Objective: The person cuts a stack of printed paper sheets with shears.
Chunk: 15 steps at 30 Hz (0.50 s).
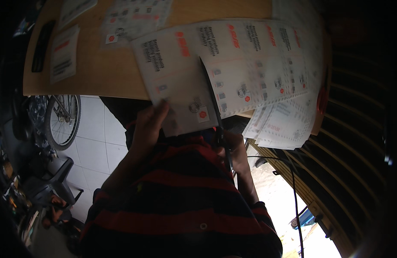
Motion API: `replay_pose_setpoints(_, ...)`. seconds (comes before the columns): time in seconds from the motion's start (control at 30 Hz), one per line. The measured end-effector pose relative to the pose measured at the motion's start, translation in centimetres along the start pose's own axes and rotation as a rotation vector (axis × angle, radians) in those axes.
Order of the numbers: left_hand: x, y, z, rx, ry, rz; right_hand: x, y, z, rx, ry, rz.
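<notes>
A large translucent printed sheet (233, 47) with several repeated red and black panels lies across the near table edge. My left hand (151, 124) pinches the lower left corner of its leftmost panel (177, 94), thumb on top. My right hand (235, 150) is closed around dark scissors (221, 139), close to my body. From the scissors a dark slit runs up between the leftmost panel and the rest of the sheet, ending partway; above it the two are still joined. My right fingers are partly hidden by the scissors and in shadow.
The wooden table (116, 81) bears separate printed pieces (65, 53) at far left. More printed sheets (280, 124) overhang its right edge. A ribbed shutter (357, 107) stands on the right, with a black cable (294, 193) hanging. A bicycle wheel (63, 120) and dark chair (56, 178) are at left.
</notes>
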<state>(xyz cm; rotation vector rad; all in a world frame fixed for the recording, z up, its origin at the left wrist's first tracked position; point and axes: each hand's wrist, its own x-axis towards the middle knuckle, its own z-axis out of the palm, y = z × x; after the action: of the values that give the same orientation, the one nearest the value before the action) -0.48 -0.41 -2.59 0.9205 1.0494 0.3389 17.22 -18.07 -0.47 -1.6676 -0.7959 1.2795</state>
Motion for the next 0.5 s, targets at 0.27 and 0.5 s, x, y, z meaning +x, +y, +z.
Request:
replay_pose_setpoints(0.27, -0.2, 0.7, -0.5, 0.099, -0.051, -0.03, 0.0, 0.8, -0.2, -0.023, -0.016, 0.061)
replay_pose_setpoints(0.5, -0.4, 0.8, -0.7, 0.182, -0.029, -0.017, 0.9, 0.1, 0.9, -0.009, 0.067, -0.001)
